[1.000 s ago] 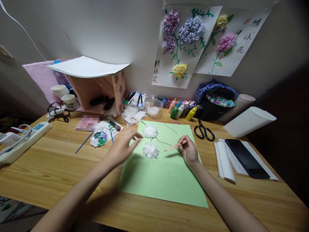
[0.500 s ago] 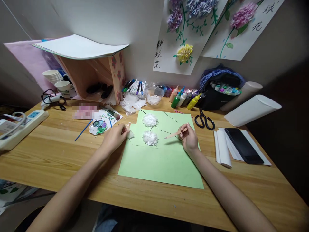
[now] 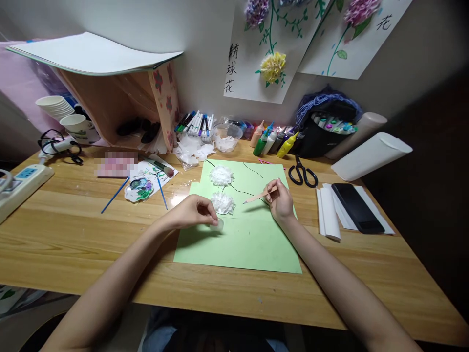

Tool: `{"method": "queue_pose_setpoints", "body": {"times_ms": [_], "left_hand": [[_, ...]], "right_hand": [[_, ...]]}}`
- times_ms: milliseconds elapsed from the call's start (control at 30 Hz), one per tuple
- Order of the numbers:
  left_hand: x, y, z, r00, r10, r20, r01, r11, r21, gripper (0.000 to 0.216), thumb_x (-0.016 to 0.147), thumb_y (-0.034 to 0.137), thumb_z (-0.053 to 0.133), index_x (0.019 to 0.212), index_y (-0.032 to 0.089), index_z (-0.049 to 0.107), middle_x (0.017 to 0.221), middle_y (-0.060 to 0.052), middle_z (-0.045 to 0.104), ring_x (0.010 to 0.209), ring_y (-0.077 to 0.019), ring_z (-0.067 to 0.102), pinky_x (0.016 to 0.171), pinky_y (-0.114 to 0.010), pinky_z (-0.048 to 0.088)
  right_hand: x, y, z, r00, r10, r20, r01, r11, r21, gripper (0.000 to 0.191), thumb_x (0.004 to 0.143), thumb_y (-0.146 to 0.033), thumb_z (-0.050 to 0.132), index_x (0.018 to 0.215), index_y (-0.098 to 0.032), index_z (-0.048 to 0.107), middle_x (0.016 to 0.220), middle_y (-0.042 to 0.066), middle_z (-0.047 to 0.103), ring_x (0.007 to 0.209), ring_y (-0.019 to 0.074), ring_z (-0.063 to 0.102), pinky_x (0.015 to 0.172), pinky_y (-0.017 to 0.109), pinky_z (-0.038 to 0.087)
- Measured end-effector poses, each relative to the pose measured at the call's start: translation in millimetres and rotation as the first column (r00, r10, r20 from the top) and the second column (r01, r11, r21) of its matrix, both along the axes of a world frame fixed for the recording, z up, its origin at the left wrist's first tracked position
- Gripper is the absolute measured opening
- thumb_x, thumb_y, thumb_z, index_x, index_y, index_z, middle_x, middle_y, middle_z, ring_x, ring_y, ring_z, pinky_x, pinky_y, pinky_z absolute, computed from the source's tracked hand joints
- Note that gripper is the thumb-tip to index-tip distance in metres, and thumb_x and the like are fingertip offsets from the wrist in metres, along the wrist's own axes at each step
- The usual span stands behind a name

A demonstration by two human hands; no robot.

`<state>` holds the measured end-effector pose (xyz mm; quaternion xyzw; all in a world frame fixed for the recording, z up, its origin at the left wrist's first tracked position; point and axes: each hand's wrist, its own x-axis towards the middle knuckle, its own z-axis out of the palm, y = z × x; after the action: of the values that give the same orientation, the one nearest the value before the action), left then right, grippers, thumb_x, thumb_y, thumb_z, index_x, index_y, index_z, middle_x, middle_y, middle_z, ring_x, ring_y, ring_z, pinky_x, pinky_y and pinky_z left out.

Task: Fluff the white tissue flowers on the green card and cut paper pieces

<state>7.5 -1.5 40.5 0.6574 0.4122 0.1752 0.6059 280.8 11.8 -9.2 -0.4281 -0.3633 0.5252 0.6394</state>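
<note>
My left hand [image 3: 194, 211] is over the green paper [image 3: 238, 252], pinching a small thin white paper piece [image 3: 219, 225] between thumb and fingertips. A light wooden pencil [image 3: 253, 197] is gripped in my right hand [image 3: 280, 200], its tip pointing left just above the sheet. Two fluffy white paper flowers, an upper one [image 3: 221, 175] and a lower one [image 3: 223, 202], lie on the sheet's left half. Thin dark curved lines run from them across the paper. The white piece is just below the lower flower.
Black-handled scissors [image 3: 302, 175], a phone [image 3: 357, 207] and a white paper roll [image 3: 372, 157] are on the right. Paint bottles [image 3: 271, 142], markers [image 3: 196, 124] and white paper scraps [image 3: 192, 149] stand along the back. A paint palette [image 3: 138, 189] and brushes lie left.
My left hand has moved right from the sheet's left edge to below the lower flower, carrying the white piece. My right hand keeps the pencil. The whole view has shifted slightly.
</note>
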Motion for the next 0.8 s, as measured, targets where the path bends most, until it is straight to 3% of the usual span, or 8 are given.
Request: {"method": "queue_pose_setpoints", "body": {"times_ms": [167, 467, 800], "left_hand": [[-4.5, -5.4, -8.8, 0.99, -0.039, -0.135, 0.047, 0.997, 0.053, 0.015, 0.066, 0.026, 0.07, 0.077, 0.015, 0.073, 0.071, -0.004, 0.072, 0.064, -0.0136, 0.063, 0.06, -0.024, 0.047], [7.2, -11.2, -13.9, 0.989, 0.128, -0.072, -0.122, 0.989, 0.081, 0.02, 0.066, 0.021, 0.069, 0.085, 0.019, 0.075, 0.095, -0.006, 0.074, 0.089, -0.0195, 0.067, 0.082, -0.032, 0.05], [-4.6, 0.0, -12.1, 0.968, 0.191, -0.165, -0.172, 0.977, 0.123, 0.026, 0.064, 0.025, 0.071, 0.089, 0.018, 0.075, 0.083, -0.007, 0.074, 0.064, -0.0136, 0.061, 0.055, -0.023, 0.044]], "right_hand": [[-0.2, -0.6, 0.2, 0.999, -0.002, 0.051, 0.001, 1.0, 0.008, 0.04, 0.083, -0.053, 0.054, 0.059, -0.02, 0.052, 0.051, -0.004, 0.043, 0.039, 0.0062, 0.04, 0.035, 0.019, 0.029], [-4.8, -5.3, 2.7, 0.993, 0.055, 0.108, -0.056, 0.998, 0.011, 0.044, 0.084, -0.055, 0.052, 0.06, -0.019, 0.055, 0.049, -0.002, 0.044, 0.04, 0.007, 0.039, 0.036, 0.019, 0.027], [-4.0, -5.0, 2.5, 0.994, 0.041, 0.1, -0.045, 0.998, 0.036, 0.042, 0.084, -0.052, 0.053, 0.059, -0.019, 0.055, 0.049, -0.003, 0.044, 0.04, 0.0068, 0.039, 0.037, 0.019, 0.026]]}}
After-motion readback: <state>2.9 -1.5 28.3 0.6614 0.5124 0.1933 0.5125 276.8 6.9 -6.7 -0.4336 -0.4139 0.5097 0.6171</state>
